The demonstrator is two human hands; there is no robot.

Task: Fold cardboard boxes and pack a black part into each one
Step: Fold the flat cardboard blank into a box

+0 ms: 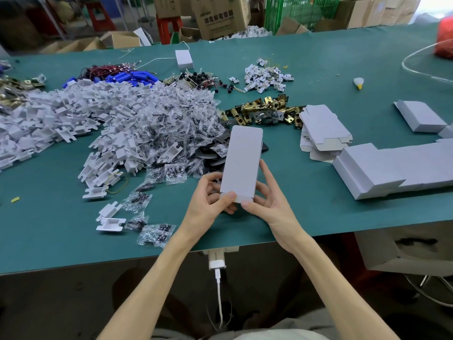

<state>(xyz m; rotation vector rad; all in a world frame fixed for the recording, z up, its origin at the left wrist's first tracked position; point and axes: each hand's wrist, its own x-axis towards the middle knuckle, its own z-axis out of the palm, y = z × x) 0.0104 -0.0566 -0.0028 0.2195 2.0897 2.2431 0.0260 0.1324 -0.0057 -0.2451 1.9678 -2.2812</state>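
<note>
Centre frame, I see the left hand (207, 200) curled round the lower end of the white box (242, 158), thumb on its bottom flap. The right hand (268, 204) pinches that flap too. Black parts (210, 154) lie just behind.

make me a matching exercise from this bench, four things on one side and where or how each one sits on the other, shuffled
Things
1. white cardboard box
2. flat box blanks
3. brass latches
4. blue cylinders

Place or state
a. far back, beside the red and black wires
b. pinched at its near flap by the left hand and right hand
c. stacked unfolded, right of the gold-coloured heap
d. gold-coloured heap just beyond the held box

Pairs: 1-b, 2-c, 3-d, 4-a
</note>
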